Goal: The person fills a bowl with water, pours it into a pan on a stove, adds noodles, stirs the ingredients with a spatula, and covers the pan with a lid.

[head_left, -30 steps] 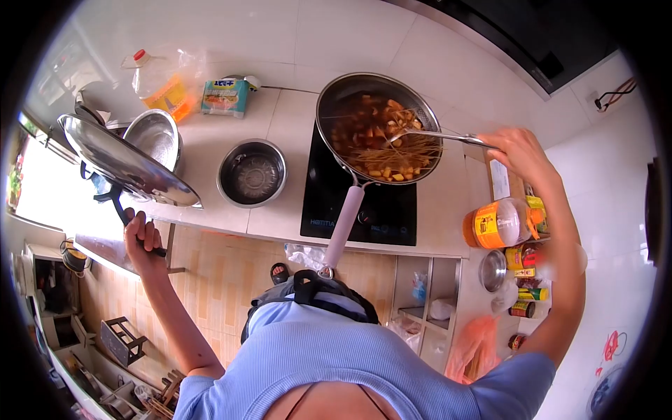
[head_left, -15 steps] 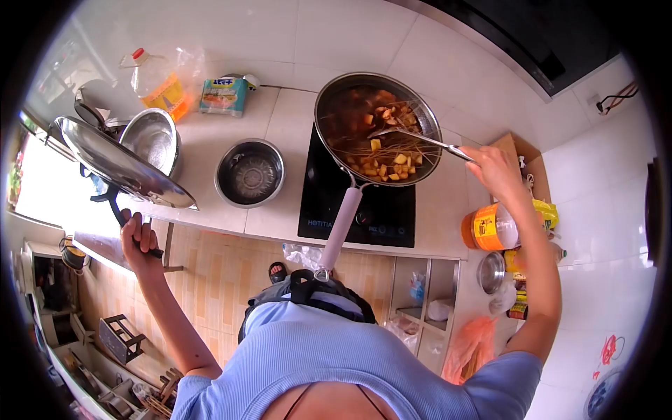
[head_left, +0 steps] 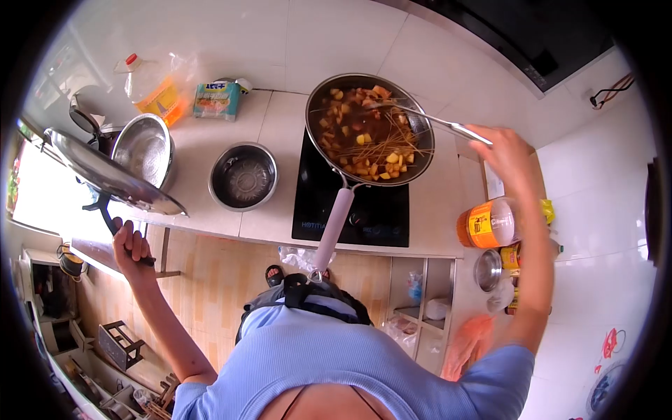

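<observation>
My left hand (head_left: 133, 250) is wrapped round the black handle of a large metal lid (head_left: 108, 176), held tilted at the left end of the counter. A metal ladle (head_left: 437, 122) is gripped by its handle in my right hand (head_left: 505, 155), its head partly sunk in the food. Under it, a pan (head_left: 423, 157) sits on the black induction cooktop (head_left: 308, 210). Dark broth, yellow cubes, reddish-brown pieces and several thin skewers fill the pan. The pan's pale handle (head_left: 334, 227) points toward my body, with neither hand on it.
Left of the cooktop are a dark-centred metal bowl (head_left: 243, 176), another metal bowl (head_left: 143, 150), an oil bottle (head_left: 150, 91) and a teal packet (head_left: 216, 101). At the right are an orange-labelled jar (head_left: 488, 222), a small metal bowl (head_left: 487, 270) and a pink plastic bag (head_left: 467, 344).
My right hand and the ladle have shifted, and the ladle's head is now farther back in the pan. The pieces and skewers have been stirred around. The lid stays in my left hand.
</observation>
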Demonstrator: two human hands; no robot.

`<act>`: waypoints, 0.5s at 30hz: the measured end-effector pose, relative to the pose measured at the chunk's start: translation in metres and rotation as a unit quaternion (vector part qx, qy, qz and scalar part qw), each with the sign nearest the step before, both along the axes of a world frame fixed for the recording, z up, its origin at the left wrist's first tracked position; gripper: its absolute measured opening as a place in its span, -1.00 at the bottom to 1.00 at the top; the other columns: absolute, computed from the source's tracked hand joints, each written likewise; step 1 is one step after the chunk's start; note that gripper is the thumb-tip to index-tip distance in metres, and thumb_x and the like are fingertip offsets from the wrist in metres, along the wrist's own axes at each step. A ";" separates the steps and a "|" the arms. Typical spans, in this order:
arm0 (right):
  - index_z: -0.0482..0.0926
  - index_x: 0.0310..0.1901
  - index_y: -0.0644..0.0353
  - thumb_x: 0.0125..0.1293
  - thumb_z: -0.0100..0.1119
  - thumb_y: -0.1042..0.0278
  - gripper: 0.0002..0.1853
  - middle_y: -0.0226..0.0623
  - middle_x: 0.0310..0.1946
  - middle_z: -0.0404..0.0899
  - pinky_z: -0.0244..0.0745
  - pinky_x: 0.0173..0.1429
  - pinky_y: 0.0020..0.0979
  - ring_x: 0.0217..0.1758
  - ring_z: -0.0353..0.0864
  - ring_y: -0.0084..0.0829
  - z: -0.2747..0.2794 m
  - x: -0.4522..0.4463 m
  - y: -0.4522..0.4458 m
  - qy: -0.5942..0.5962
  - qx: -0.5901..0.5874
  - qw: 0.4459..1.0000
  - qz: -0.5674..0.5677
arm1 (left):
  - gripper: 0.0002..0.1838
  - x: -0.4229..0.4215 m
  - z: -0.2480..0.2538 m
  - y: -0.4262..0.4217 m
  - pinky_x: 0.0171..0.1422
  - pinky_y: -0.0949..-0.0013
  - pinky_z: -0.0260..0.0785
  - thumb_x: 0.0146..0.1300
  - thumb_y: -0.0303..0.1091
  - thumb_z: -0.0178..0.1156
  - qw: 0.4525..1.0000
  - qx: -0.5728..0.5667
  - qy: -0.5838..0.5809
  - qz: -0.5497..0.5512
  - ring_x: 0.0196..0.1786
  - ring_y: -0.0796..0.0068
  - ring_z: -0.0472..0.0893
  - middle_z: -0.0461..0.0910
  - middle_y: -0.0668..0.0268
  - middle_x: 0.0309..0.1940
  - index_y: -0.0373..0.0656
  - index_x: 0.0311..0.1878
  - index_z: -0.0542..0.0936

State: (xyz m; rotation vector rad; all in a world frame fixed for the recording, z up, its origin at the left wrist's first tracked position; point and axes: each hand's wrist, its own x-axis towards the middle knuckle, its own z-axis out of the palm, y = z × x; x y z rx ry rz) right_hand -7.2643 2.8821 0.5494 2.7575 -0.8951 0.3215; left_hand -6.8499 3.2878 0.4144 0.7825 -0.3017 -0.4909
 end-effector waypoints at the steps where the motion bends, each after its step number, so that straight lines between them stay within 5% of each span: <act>1: 0.57 -0.15 0.04 0.03 0.17 0.36 -0.71 -0.25 -0.37 0.56 0.43 -0.21 -0.33 -0.39 0.52 -0.26 0.028 -0.005 0.012 0.039 -0.021 0.999 -0.021 | -0.93 0.002 -0.003 0.002 -0.74 0.69 -0.06 0.16 -0.47 -0.03 1.000 -0.001 0.000 -0.001 -0.76 0.81 0.08 0.10 0.53 -0.67 -0.10 -0.31 0.30; 7: 0.57 -0.14 -0.02 -0.06 0.22 0.39 -0.65 -0.31 -0.55 0.46 0.41 -0.33 -0.41 -0.47 0.49 -0.34 0.082 -0.024 0.023 0.249 -0.109 0.962 -0.019 | -0.93 0.002 -0.006 0.000 -0.73 0.70 -0.05 0.17 -0.45 -0.02 1.000 0.020 0.001 0.023 -0.74 0.82 0.07 0.09 0.53 -0.67 -0.10 -0.30 0.31; 15: 0.56 -0.11 -0.07 0.01 0.18 0.36 -0.67 -0.28 -0.51 0.49 0.40 -0.28 -0.34 -0.42 0.49 -0.26 0.020 -0.023 -0.008 0.184 -0.042 0.982 0.009 | -0.92 0.000 -0.002 -0.004 -0.73 0.71 -0.05 0.16 -0.46 -0.02 1.000 0.015 0.003 0.011 -0.75 0.82 0.07 0.10 0.53 -0.67 -0.11 -0.28 0.30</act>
